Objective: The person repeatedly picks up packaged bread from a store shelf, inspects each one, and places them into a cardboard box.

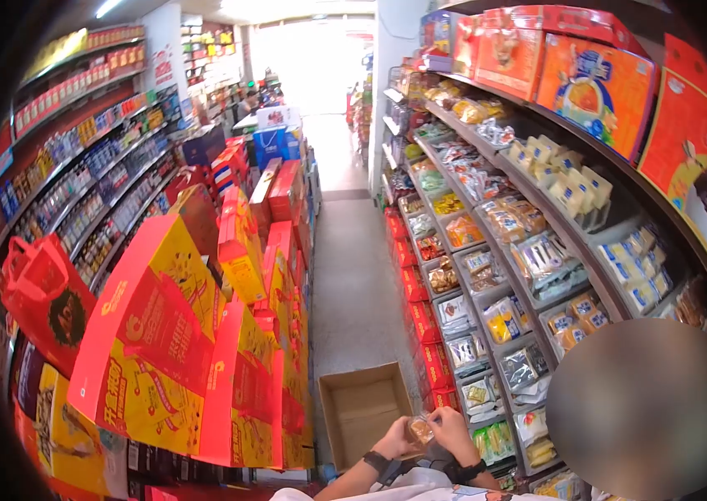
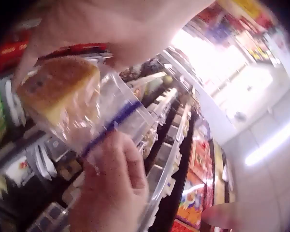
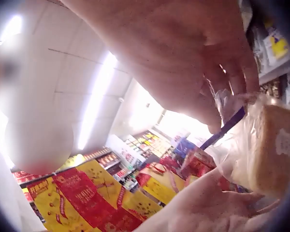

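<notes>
My left hand (image 1: 395, 439) grips a small clear bag with a piece of bread (image 1: 421, 430) in it, above the open cardboard box (image 1: 365, 402). In the left wrist view the bread (image 2: 63, 89) is golden brown, and a dark blue strip (image 2: 111, 126) crosses the bag's end. My right hand (image 2: 111, 186) pinches the bag by that strip. The right wrist view has my right hand (image 3: 183, 58) above and my left hand (image 3: 208, 205) under the bagged bread (image 3: 275, 150). Whether the bag's mouth is sealed, I cannot tell.
Shelves of bagged snacks (image 1: 504, 321) rise on the right, close to my right hand. Stacked red and yellow gift boxes (image 1: 153, 342) line the left. A grey floor aisle (image 1: 353, 275) runs between them beyond the cardboard box.
</notes>
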A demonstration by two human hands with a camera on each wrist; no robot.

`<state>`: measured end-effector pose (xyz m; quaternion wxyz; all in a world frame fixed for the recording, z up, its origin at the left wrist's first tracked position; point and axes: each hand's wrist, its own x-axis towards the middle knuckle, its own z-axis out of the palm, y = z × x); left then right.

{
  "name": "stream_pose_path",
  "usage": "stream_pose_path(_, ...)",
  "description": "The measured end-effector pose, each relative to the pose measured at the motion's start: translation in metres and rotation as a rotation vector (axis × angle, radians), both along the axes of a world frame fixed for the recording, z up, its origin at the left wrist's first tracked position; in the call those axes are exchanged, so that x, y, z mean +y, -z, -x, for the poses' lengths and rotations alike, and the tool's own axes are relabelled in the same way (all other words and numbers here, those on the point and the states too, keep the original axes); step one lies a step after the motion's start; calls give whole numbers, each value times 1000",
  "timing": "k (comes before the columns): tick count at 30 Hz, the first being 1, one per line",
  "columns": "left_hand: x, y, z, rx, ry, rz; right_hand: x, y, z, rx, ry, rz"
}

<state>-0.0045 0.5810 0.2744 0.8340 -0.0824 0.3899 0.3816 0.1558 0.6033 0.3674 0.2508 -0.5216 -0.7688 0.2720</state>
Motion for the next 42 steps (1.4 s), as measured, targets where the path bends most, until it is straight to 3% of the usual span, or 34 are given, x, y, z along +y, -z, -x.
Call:
stream_pose_path(1,-3,61,-12,-236,-120,72,-3,14,2,-35,-24,10)
stream_pose_path(4,-35,41,-12,181,-83,189,-14,56,9,-116,-128,5)
stream_pose_path(7,-59,77,-23,-15,-331,40,-24,78,25,-111,-258,-42)
stream_pose_path(8,-69,78,-26,-44,-375,57,-29,103,21,-227,-325,0)
stream_pose_path(9,-73,61,-16,-23,-333,53,-36,93,31,-182,-331,28)
stream_pose_path(10,-75,80,-12,-25,-272,287,-39,89,41,-220,-329,71)
stream_pose_path(11,-78,63,-5,14,-282,300,-44,111,43,-241,-317,48)
stream_pose_path(13,-92,89,-4,79,-305,259,-43,116,54,-217,-307,130)
stream_pose_path(18,-97,160,-3,220,-334,255,-42,217,63,-212,-264,272)
stream_pose_path(21,-82,251,-1,280,-368,281,-38,324,72,-196,-225,264)
stream_pose_path(25,-49,435,4,198,-368,162,-12,488,83,-219,-154,292)
stream_pose_path(27,-24,492,9,224,-331,247,-3,577,82,-230,-112,306)
stream_pose_path(28,-19,543,8,220,-340,233,2,614,84,-230,-84,342)
stream_pose_path(32,-11,682,10,190,-317,343,14,724,94,-424,-35,590)
stream_pose_path(34,-14,725,14,210,-168,402,21,754,99,-471,-10,732)
stream_pose_path(36,-10,743,16,182,-53,426,10,804,101,-437,41,740)
stream_pose_path(37,-9,745,14,230,-90,421,5,822,99,-436,44,746)
stream_pose_path(40,-25,748,21,243,-17,447,2,822,92,-384,65,833)
stream_pose_path(42,-25,710,20,385,46,439,-3,816,83,-180,101,926)
